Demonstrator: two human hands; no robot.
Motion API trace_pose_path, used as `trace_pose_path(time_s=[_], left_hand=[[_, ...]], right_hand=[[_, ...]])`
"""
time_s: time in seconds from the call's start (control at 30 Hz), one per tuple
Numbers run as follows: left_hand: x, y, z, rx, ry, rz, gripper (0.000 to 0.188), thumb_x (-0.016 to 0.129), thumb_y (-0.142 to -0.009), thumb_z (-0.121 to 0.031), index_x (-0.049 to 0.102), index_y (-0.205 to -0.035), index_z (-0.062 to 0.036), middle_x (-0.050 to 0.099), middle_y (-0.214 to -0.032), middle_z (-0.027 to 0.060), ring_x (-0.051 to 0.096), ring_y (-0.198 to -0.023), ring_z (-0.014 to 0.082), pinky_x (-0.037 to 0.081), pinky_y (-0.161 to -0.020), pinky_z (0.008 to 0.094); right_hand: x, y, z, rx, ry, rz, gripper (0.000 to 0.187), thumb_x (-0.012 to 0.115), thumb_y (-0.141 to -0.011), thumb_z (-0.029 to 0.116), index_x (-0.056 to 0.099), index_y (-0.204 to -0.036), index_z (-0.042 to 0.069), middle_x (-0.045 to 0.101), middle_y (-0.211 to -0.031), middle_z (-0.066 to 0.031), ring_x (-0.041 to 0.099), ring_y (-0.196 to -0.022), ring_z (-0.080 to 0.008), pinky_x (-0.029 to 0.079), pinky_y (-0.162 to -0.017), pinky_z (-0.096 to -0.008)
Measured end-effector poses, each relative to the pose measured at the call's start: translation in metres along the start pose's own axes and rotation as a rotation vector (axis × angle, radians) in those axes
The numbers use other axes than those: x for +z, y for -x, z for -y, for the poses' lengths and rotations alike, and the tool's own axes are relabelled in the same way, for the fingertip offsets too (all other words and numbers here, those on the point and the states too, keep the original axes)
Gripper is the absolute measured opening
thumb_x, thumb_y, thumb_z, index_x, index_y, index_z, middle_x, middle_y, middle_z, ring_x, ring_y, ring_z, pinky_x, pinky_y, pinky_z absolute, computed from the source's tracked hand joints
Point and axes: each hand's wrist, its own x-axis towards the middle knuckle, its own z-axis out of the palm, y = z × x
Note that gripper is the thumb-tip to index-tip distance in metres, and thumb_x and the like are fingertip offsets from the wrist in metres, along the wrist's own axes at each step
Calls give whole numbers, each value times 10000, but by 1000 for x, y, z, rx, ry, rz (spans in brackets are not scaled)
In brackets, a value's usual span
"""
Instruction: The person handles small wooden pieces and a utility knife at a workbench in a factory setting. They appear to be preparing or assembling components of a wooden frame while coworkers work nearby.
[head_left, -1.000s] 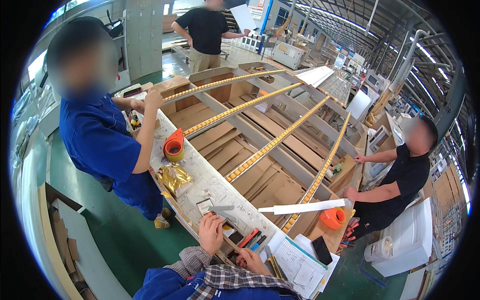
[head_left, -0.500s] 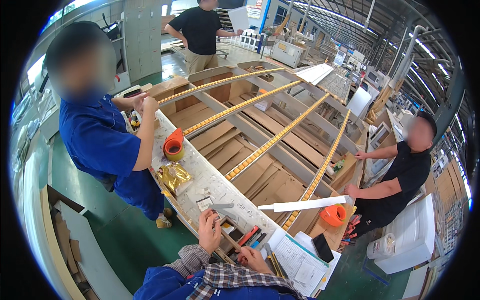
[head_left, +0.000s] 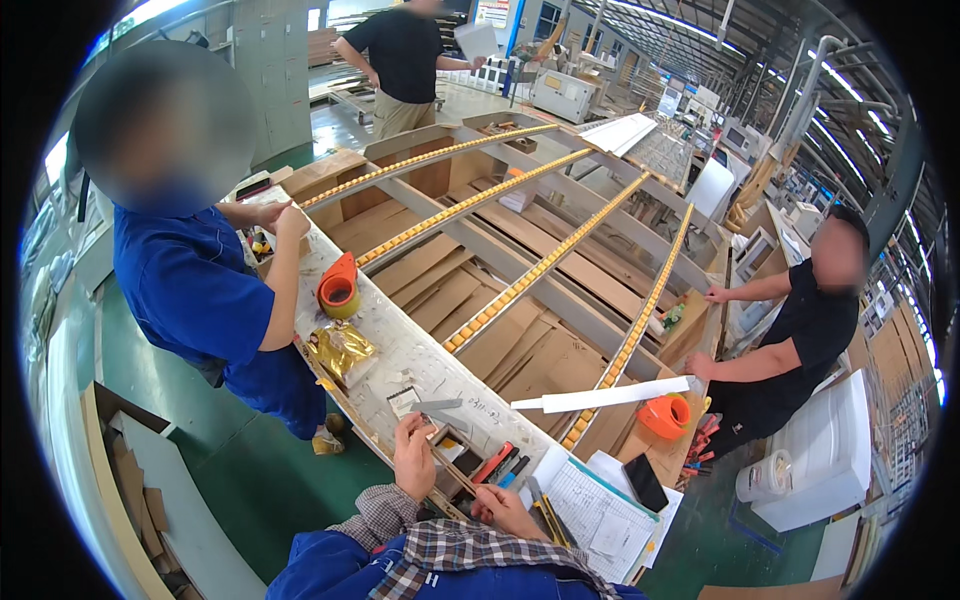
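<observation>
My left hand is at the left end of a small open wooden box, its fingers curled together. What they hold, if anything, is hidden. At the box's right side, my right hand has thumb and fingers closed on the rim. Just beyond my left fingertips lie a flat grey metal piece and a small notepad. Red and dark markers lie beside the box. Right of my right hand are a yellow-handled cutter and a clipboard with written sheets.
A large wooden frame with yellow roller strips fills the middle. Orange tape dispensers, a gold pouch, a white strip and a black phone lie around. Co-workers stand left, right and behind.
The scene sits slightly higher and farther left in view. My left fingers have come down a little beside the box; my right hand stays at its rim. The rear person's white sheet has tilted.
</observation>
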Motion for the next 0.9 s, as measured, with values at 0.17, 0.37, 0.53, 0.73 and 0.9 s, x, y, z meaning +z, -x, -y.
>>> trace_pose_path(time_s=[0.17,0.37,0.53,0.73,0.9], left_hand=[[0,-2,-3,34,-6,-30,188,431,-797,104,542,-912,3,421,-1145,184,507,-998,327,425,-849,361],[-1,0,-1,54,-34,-39,175,444,-789,102,545,-894,4,433,-1126,183,519,-973,322,431,-833,356],[-1,0,-1,54,-105,-24,168,449,-789,77,543,-907,3,449,-1104,189,517,-961,336,435,-822,361],[6,-5,-8,16,-78,27,226,413,-777,40,523,-973,15,445,-1108,193,504,-975,327,439,-823,361],[2,-2,6,-66,-43,89,202,349,-911,-54,502,-1021,19,392,-1150,172,471,-1000,285,435,-807,346]], right_hand=[[0,-1,4,-28,82,4,367,496,-888,265,515,-1117,-21,565,-716,-32,476,-585,-66,389,-535,-185],[1,3,2,-36,14,27,377,498,-889,277,515,-1122,-19,563,-718,-18,469,-588,-53,383,-530,-178],[3,5,8,-29,64,59,386,512,-881,292,526,-1115,-15,565,-716,-9,465,-586,-44,377,-525,-175],[-3,-2,0,-25,149,11,402,522,-855,403,596,-1015,42,583,-680,-11,483,-553,-66,388,-496,-210],[-4,-1,13,-9,218,118,384,458,-889,393,586,-908,32,519,-603,-6,461,-536,-72,355,-479,-221]])
